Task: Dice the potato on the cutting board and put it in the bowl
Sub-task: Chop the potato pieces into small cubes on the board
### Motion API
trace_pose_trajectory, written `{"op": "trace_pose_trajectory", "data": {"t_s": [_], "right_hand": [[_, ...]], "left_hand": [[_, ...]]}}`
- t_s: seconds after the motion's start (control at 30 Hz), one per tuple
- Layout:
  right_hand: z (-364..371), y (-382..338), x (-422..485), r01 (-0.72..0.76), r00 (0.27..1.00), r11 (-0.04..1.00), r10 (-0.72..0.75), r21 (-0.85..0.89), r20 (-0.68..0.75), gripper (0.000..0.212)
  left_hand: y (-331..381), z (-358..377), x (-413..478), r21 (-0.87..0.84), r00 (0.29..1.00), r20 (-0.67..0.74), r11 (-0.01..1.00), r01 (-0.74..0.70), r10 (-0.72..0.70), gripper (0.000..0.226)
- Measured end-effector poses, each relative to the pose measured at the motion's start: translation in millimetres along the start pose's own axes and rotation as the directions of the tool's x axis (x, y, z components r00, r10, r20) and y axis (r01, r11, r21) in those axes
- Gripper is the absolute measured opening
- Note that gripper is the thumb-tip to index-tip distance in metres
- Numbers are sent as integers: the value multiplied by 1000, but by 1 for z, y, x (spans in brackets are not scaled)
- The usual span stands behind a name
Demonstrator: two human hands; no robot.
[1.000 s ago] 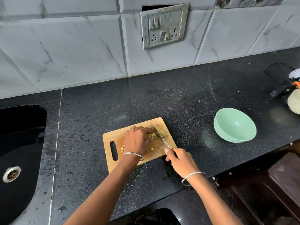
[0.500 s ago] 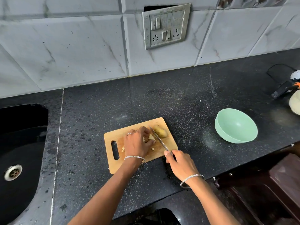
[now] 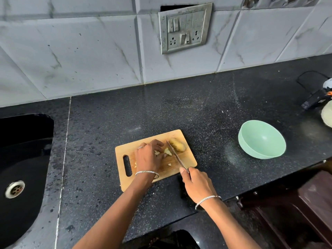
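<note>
The right hand (image 3: 197,184) grips the knife (image 3: 177,157), the left hand (image 3: 149,157) pinches the cut potato (image 3: 168,151) (just beside the blade): a slipping piece risks a cut fingertip.

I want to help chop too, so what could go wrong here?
1. The left hand holds the potato pieces right beside the knife blade, so a slip could nick a fingertip.
2. The skin-on potato chunk looks rounded and might roll when cut.
3. The bowl stands apart, to the right of the cutting board, so pieces might drop on the counter on the way.
</note>
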State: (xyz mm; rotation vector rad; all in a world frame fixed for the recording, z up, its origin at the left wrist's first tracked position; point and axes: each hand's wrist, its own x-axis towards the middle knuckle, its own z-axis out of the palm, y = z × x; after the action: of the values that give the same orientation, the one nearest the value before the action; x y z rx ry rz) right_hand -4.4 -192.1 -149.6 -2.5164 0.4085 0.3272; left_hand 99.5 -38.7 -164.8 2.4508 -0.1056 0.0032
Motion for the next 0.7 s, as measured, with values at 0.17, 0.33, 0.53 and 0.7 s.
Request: {"op": "trace_pose_trajectory", "data": {"t_s": [0.17,0.33,0.53,0.7], "right_hand": [[-1,-5,-1,-1,1000,1000,1,17,31,49],[-4,-7,-3,5,998,1000,-6,22,57,48],[-6,-4,0,10,999,1000,-10,10,31,52],[-6,-5,-2,8,999,1000,-8,10,44,52]], "left_hand": [[1,1,2,-43,999,28,998,37,-36,35],[2,-1,3,-131,997,43,989,67,-62,37],[3,-2,2,-84,996,44,993,82,-79,37],[5,1,3,-26,995,42,996,87,-86,32]]}}
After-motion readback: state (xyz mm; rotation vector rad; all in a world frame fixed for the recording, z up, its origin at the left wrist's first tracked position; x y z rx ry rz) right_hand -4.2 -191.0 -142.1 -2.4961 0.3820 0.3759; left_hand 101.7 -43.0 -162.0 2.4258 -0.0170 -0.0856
